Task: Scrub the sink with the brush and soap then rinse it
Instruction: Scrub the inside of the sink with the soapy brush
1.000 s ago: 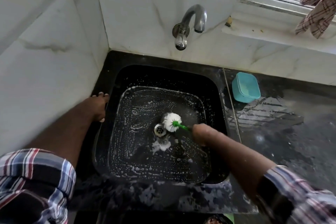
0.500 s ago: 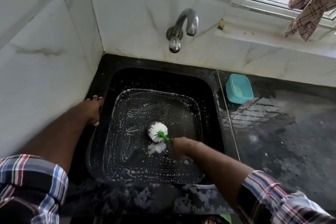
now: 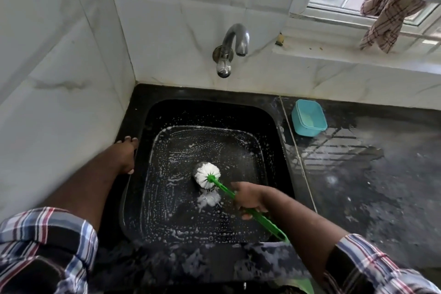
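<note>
— Grip? My right hand (image 3: pixel 248 199) clasps the green brush (image 3: pixel 207 174) mid-handle, bristles on the sink (image 3: pixel 205 112) floor; left hand (image 3: pixel 125 155) rests flat on the rim.

— Progress?

— Suds everywhere, tap (image 3: pixel 230 50) dry. I'd judge rinsing remains.

Glossy black sink basin (image 3: pixel 269 126) flecked with foam; polished curved metal tap (image 3: pixel 232 46); green plastic brush (image 3: pixel 238 198); checked cloth rag (image 3: pixel 391 15).

Home kitchen: black sink (image 3: pixel 152 112) in dark stone counter (image 3: pixel 381 198), wall tap (image 3: pixel 229 50), white tiles (image 3: pixel 59 102).
</note>
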`<state>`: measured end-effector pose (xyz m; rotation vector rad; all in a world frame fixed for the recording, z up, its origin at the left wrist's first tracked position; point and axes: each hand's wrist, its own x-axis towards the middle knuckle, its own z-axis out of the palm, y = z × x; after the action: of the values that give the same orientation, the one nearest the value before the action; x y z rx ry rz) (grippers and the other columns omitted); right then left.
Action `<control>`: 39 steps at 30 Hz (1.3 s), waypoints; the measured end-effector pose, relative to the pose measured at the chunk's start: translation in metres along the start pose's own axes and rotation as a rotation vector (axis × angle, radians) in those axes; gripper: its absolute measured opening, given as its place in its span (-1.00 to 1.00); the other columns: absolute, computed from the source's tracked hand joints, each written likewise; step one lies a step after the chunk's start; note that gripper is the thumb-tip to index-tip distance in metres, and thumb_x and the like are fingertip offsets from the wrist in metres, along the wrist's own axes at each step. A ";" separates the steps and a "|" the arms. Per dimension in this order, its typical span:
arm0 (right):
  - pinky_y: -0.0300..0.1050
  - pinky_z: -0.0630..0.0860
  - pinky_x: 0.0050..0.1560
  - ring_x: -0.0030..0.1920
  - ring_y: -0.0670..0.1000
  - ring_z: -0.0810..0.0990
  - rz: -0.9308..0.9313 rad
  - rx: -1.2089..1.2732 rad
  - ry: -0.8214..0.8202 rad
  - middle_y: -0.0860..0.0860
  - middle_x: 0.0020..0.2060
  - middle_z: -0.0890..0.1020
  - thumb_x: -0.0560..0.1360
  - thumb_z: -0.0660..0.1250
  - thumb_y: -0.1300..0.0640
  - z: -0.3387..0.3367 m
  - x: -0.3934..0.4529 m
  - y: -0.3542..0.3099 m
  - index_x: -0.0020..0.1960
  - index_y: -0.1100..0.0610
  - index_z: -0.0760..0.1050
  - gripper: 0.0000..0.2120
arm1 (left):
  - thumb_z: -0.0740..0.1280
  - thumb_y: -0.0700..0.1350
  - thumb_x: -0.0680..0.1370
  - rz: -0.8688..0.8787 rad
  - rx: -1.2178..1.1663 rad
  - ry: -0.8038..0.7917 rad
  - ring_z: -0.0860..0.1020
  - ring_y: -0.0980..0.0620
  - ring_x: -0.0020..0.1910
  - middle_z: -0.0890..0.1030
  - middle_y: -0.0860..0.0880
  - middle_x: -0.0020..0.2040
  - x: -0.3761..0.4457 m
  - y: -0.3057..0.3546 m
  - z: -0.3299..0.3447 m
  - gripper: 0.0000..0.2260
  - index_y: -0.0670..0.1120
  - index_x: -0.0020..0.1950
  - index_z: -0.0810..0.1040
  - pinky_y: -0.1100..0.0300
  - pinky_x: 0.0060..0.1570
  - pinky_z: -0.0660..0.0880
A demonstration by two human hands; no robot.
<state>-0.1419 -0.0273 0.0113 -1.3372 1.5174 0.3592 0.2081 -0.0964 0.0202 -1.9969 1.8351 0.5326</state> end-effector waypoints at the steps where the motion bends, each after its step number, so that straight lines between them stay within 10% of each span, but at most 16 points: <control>1: 0.06 0.63 -0.20 -0.34 0.05 0.53 0.027 0.166 -0.034 0.21 -0.13 0.56 0.46 0.20 0.39 0.000 -0.008 0.003 0.36 0.21 0.31 -0.53 | 0.49 -0.14 0.45 -0.022 -0.002 -0.016 0.16 -0.23 0.54 -0.01 -0.21 0.60 -0.004 -0.002 0.007 -0.08 -0.17 0.61 -0.05 0.05 0.48 0.20; 5: -0.15 0.56 -0.41 -0.35 0.00 0.54 0.044 0.158 -0.128 0.15 -0.13 0.57 0.50 0.14 0.36 -0.004 -0.037 0.005 0.53 -0.10 0.13 -0.31 | 0.25 -0.17 0.54 -0.062 0.017 -0.011 0.22 -0.25 0.50 0.03 -0.17 0.60 -0.011 -0.003 0.025 -0.35 -0.10 0.59 0.07 -0.10 0.44 0.28; 8: -0.25 0.50 -0.48 -0.25 0.09 0.63 -0.047 -0.226 0.264 0.10 -0.12 0.64 0.48 0.15 0.30 -0.007 -0.098 0.045 0.30 0.11 0.46 -0.58 | 0.22 -0.02 0.55 0.162 -0.025 0.232 0.32 -0.20 0.44 0.21 -0.13 0.53 -0.042 0.070 -0.007 -0.47 -0.03 0.51 0.23 -0.16 0.34 0.38; 14: -0.02 0.56 -0.01 0.06 0.20 0.66 -0.006 -0.524 0.313 0.17 0.00 0.66 0.51 0.26 0.19 0.029 -0.083 0.007 0.13 0.21 0.58 -0.76 | 0.27 -0.10 0.47 0.178 -0.220 0.076 0.52 -0.09 0.31 0.51 -0.11 0.38 -0.066 0.140 0.021 -0.46 0.00 0.47 0.35 0.07 0.27 0.48; 21: -0.27 0.43 -0.54 -0.53 -0.04 0.53 -0.026 -0.453 0.108 0.00 -0.57 0.51 0.53 0.20 0.27 0.009 -0.103 0.019 -0.02 0.12 0.53 -0.85 | 0.36 0.04 0.48 0.218 -0.317 -0.122 0.60 -0.08 0.12 0.64 -0.12 0.18 -0.088 0.184 0.064 -0.64 -0.10 0.20 0.59 0.18 0.04 0.49; 26: -0.07 0.56 -0.08 0.03 0.18 0.67 0.007 -0.453 0.444 0.16 -0.01 0.67 0.51 0.26 0.19 0.029 -0.089 0.016 0.11 0.21 0.59 -0.77 | 0.33 0.14 0.50 0.191 -0.444 -0.173 0.61 -0.10 0.12 0.65 -0.14 0.17 -0.087 0.189 0.081 -0.54 -0.13 0.26 0.57 0.18 0.07 0.52; 31: -0.08 0.54 -0.18 -0.11 0.18 0.66 -0.024 -0.651 0.228 0.09 -0.25 0.71 0.47 0.32 0.19 0.041 -0.094 0.023 -0.09 0.25 0.60 -0.86 | 0.30 0.29 0.50 0.159 -0.509 -0.181 0.59 -0.09 0.17 0.64 -0.10 0.20 -0.093 0.183 0.093 -0.48 -0.05 0.27 0.57 0.18 0.17 0.50; 39: -0.06 0.58 -0.02 0.06 0.15 0.67 0.004 -0.642 0.327 0.14 0.01 0.68 0.50 0.32 0.17 0.034 -0.078 0.014 0.15 0.21 0.59 -0.75 | 0.24 0.12 0.59 0.170 -0.488 -0.169 0.58 -0.11 0.20 0.61 -0.14 0.25 -0.090 0.195 0.096 -0.60 -0.06 0.33 0.53 0.12 0.19 0.50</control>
<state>-0.1497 0.0463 0.0558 -1.9671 1.7493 0.6967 0.0048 0.0147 -0.0193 -2.0073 1.9098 1.2637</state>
